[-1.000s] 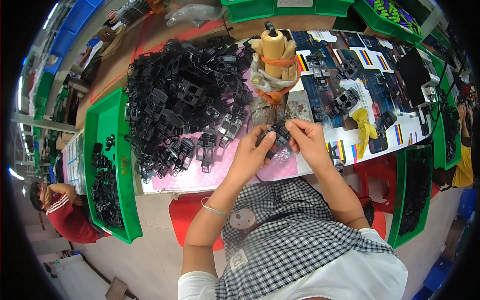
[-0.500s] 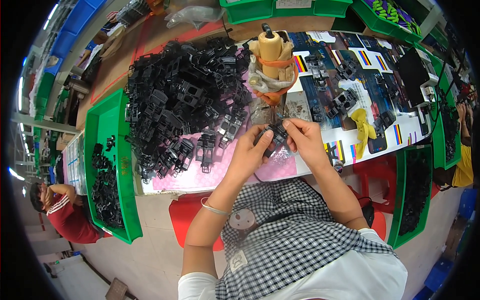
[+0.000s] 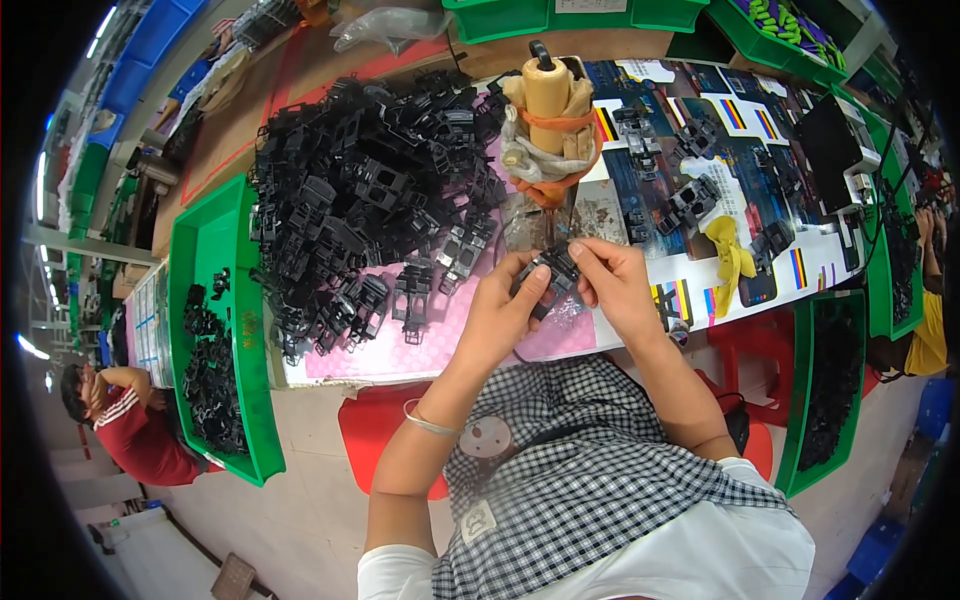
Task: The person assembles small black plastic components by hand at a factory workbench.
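Observation:
Both my hands hold one small black plastic part just above the table's near edge. My left hand grips its left side with thumb on top, and my right hand pinches its right side. Directly behind the part stands an upright tan cylinder wrapped in cloth and orange bands. A big heap of black plastic parts lies to the left on a pink mat.
A long green bin with more black parts sits at the left. Several black parts and a yellow rag lie on printed sheets to the right. Another green bin stands lower right. A person in red sits at far left.
My hands have turned the black part slightly between them and stayed in the same spot over the table edge. The rest is unchanged.

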Available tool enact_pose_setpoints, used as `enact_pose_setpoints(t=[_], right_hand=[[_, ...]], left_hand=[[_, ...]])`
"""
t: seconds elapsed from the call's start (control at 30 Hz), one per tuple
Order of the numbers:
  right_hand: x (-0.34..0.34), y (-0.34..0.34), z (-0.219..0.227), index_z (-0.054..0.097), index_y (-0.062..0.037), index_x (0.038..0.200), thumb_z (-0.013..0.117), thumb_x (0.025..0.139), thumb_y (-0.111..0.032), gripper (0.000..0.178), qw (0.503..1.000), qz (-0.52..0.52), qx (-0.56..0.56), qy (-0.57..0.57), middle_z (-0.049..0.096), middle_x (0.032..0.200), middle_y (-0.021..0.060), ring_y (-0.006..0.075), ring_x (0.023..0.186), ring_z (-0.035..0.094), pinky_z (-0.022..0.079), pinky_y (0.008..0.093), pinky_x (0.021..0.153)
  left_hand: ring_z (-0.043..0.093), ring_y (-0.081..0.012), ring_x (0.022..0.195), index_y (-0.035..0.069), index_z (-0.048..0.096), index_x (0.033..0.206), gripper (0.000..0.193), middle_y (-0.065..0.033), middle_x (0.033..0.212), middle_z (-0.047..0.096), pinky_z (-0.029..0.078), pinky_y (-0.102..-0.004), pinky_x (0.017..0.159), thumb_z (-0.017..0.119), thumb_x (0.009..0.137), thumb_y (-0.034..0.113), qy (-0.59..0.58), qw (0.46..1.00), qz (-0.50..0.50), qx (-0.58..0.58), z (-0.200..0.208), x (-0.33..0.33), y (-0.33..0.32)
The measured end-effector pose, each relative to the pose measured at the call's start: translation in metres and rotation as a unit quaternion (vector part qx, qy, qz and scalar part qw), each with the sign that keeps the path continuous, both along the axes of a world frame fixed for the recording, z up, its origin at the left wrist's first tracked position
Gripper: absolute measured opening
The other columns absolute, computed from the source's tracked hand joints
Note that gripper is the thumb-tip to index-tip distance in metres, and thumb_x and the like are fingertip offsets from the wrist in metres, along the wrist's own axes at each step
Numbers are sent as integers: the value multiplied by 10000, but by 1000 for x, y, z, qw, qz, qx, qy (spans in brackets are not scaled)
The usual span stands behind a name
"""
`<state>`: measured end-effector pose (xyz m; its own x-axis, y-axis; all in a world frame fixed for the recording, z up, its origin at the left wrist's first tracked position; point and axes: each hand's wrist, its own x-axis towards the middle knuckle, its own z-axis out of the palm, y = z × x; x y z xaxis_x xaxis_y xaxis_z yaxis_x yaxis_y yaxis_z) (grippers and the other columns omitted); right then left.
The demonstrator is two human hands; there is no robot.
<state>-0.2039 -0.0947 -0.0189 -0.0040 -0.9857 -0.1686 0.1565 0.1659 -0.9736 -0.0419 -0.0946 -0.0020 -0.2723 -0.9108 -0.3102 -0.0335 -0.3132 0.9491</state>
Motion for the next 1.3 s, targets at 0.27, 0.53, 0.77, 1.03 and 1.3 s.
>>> enact_pose_setpoints(t=[0.27, 0.53, 0.77, 1.03, 1.3], right_hand=[[0, -1, -2, 653, 18, 927, 562, 914, -185, 223, 1000, -8, -2, 3, 523, 570, -22, 32, 455, 449, 337, 176, 410], [-4, -2, -4, 655, 7, 940, 556, 906, -176, 211, 1000, 1, 9, 4, 534, 609, -33, 30, 508, 452, 343, 185, 449], [-3, -3, -1, 653, 7, 931, 556, 905, -174, 207, 1000, 8, 3, 2, 528, 602, -34, 27, 506, 449, 337, 186, 449], [1, 5, -7, 641, 13, 949, 526, 931, -182, 227, 1000, 22, -15, 15, 532, 591, -19, 33, 478, 461, 351, 166, 434], [6, 33, 0, 578, 3, 1100, 516, 936, -186, 258, 999, 34, -27, 3, 569, 734, 8, 44, 592, 515, 389, 165, 501]], left_hand=[[472, -50, 502, -15, 512, 1155, 412, -19, 726, 567, 378, -172, 430, 549, 914, 316, -12, 1000, -1, 2, -3, 1, -2], [470, -52, 494, -16, 515, 1145, 393, -14, 715, 562, 377, -174, 429, 546, 917, 304, -15, 1000, 4, 8, -2, -4, -2], [464, -48, 500, -11, 518, 1138, 391, -13, 715, 560, 369, -174, 430, 548, 917, 311, -13, 1000, 9, 3, -1, -3, -2], [478, -53, 511, -5, 508, 1146, 381, -22, 747, 563, 370, -175, 430, 539, 925, 303, 18, 1000, 12, 2, -10, 3, 15], [535, -96, 901, 17, 434, 1193, 289, -49, 1050, 557, 447, -246, 809, 480, 953, 172, 154, 976, 154, -21, -21, -11, 40]])
